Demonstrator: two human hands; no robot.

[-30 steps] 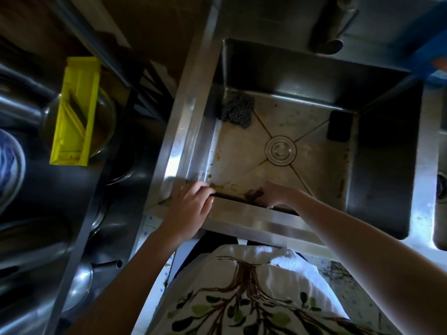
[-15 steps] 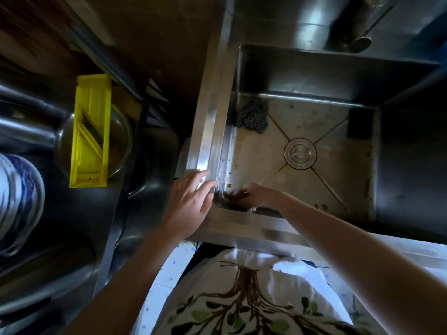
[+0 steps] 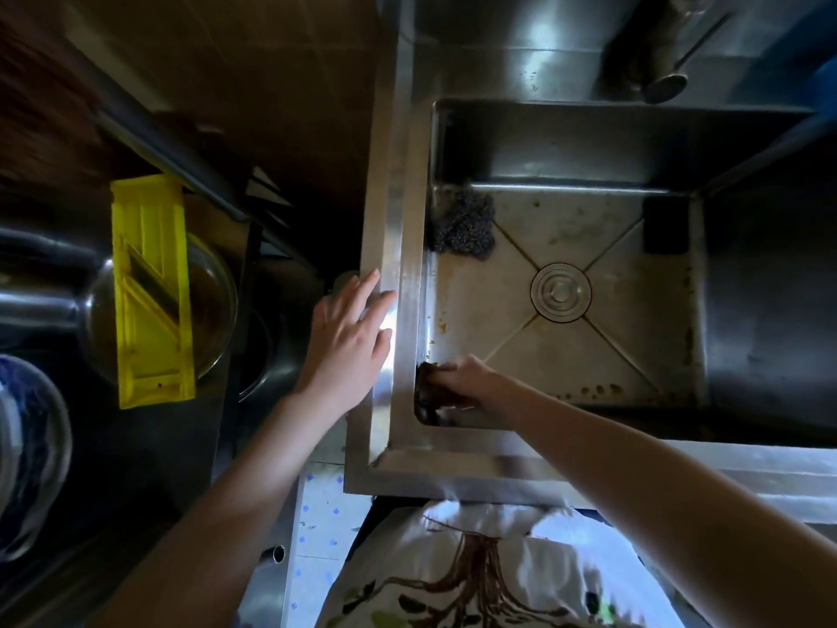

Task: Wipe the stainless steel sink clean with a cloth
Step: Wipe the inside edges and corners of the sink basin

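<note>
Your right hand (image 3: 457, 378) grips a dark cloth (image 3: 430, 396) in the sink's (image 3: 407, 283) near-left corner, cloth half lost in shadow, your left hand (image 3: 348, 342) flat, fingers spread on the rim, faucet (image 3: 666, 79) cut off above.

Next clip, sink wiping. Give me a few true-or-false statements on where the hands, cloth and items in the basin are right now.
1. The right hand presses a dark cloth into the near-left corner of the sink. True.
2. The left hand is inside the basin. False: it rests flat on the sink's left rim.
3. A steel scourer lies in the far-left corner. True.
4. The drain is covered by the cloth. False: it is bare, mid-basin.
5. The yellow slicer lies in the sink. False: it rests over a glass bowl to the left.
</note>
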